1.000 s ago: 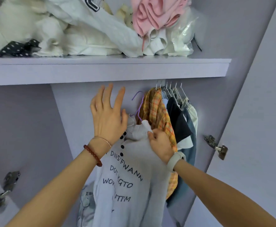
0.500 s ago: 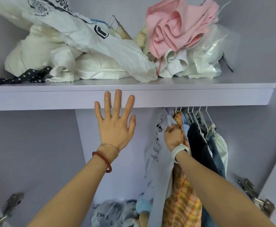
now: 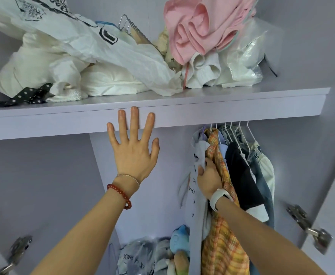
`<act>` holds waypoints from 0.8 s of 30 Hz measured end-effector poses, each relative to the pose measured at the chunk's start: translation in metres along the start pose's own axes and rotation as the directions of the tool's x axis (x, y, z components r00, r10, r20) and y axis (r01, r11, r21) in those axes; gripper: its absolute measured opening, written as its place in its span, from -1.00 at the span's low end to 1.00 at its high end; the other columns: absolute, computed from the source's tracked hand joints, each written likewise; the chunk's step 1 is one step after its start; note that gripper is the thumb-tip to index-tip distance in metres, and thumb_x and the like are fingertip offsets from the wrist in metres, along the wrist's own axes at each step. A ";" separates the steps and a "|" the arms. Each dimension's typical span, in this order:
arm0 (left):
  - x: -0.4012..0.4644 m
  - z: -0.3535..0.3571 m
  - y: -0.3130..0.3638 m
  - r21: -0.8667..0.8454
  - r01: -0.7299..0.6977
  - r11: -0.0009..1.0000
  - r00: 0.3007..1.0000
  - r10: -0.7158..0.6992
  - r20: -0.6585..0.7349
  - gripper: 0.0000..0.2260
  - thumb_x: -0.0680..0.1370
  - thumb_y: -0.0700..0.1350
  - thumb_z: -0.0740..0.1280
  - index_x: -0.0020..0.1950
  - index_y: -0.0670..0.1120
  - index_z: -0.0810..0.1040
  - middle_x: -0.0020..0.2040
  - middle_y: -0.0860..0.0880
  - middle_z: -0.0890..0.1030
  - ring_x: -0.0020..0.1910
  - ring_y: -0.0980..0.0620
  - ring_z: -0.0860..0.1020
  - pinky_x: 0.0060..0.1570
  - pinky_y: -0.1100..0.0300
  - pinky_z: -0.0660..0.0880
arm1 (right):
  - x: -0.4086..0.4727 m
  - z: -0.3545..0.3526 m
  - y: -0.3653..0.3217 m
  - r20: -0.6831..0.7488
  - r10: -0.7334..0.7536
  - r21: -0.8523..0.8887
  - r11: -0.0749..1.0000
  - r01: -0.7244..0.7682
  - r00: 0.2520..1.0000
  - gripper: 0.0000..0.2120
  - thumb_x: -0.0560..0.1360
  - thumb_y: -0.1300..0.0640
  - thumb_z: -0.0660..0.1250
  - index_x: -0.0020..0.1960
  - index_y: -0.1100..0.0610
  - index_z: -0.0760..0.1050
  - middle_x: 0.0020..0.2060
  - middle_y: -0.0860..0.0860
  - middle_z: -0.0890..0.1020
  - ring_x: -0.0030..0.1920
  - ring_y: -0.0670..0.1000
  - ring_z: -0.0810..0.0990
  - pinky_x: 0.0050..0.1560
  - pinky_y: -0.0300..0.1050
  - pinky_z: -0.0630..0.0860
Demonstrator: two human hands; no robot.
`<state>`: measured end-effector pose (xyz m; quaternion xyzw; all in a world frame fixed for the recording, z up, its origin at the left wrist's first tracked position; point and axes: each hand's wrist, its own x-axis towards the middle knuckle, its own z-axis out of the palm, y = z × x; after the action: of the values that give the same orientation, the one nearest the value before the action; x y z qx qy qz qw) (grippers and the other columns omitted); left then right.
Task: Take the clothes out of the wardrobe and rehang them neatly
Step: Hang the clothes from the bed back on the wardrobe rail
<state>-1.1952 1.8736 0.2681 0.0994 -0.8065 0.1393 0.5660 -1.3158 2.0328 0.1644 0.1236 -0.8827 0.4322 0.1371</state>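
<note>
Lilac wardrobe shelf (image 3: 242, 108) fronts the left hand (image 3: 134, 153), fingers spread flat, while the right hand (image 3: 209, 178) grips the printed grey shirt (image 3: 195, 195).

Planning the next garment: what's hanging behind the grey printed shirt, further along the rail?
Right of the grey printed shirt, gripped by the right hand, hang an orange plaid shirt, a dark garment and denim. More white hangers show, but their clothes overlap and cannot be counted.

Left hand (image 3: 135, 153) raised, fingers spread — right hand (image 3: 209, 178) curled in a grip
</note>
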 end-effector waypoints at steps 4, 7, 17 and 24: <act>0.000 -0.002 0.000 -0.015 0.010 1.000 1.000 -0.009 0.028 -0.47 0.52 0.04 0.12 0.49 0.01 0.14 0.47 -0.13 0.02 0.44 -0.21 -0.02 0.35 -0.27 -0.05 | -0.029 0.001 0.015 0.070 -0.056 -0.403 0.912 0.080 0.996 -0.44 0.58 0.15 0.03 0.50 0.09 -0.12 0.32 0.14 0.36 0.05 0.23 0.56 -0.02 0.11 0.49; 0.000 -0.008 0.001 -0.038 0.017 0.999 0.997 -0.014 0.076 -0.45 0.52 0.03 0.15 0.49 0.01 0.11 0.48 -0.15 0.04 0.44 -0.22 -0.05 0.35 -0.26 -0.07 | -0.030 -0.007 0.015 0.151 -0.020 -0.495 0.864 0.093 0.988 -0.37 0.55 0.19 0.04 0.49 0.10 -0.25 0.33 0.15 0.35 0.06 0.24 0.55 0.01 0.12 0.48; -0.067 -0.036 0.034 -0.313 0.150 0.938 0.940 -0.038 0.339 -0.44 0.50 0.00 0.16 0.49 0.00 0.14 0.50 -0.20 0.10 0.48 -0.25 0.02 0.36 -0.28 -0.08 | -0.130 -0.049 0.019 -0.050 -0.187 -0.297 0.941 0.164 0.981 -0.50 0.58 0.11 0.08 0.48 0.13 0.08 0.34 0.12 0.34 0.29 0.12 0.35 0.16 0.02 0.45; -0.217 -0.077 0.126 -0.546 0.209 0.812 0.663 0.293 0.689 -0.48 0.56 0.00 0.16 0.50 0.03 0.09 0.53 -0.13 0.03 0.51 -0.16 -0.07 0.38 -0.28 -0.15 | -0.292 -0.111 0.091 -0.172 0.128 -0.257 0.951 -0.170 0.977 -0.52 0.56 0.18 0.16 0.45 0.20 0.17 0.38 0.17 0.32 0.40 0.15 0.26 0.38 0.05 0.25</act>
<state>-1.0931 2.0186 0.0743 -0.0504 -0.9698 -0.1538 0.1824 -1.0599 2.2046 0.0611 0.0030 -0.9270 0.3249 0.1872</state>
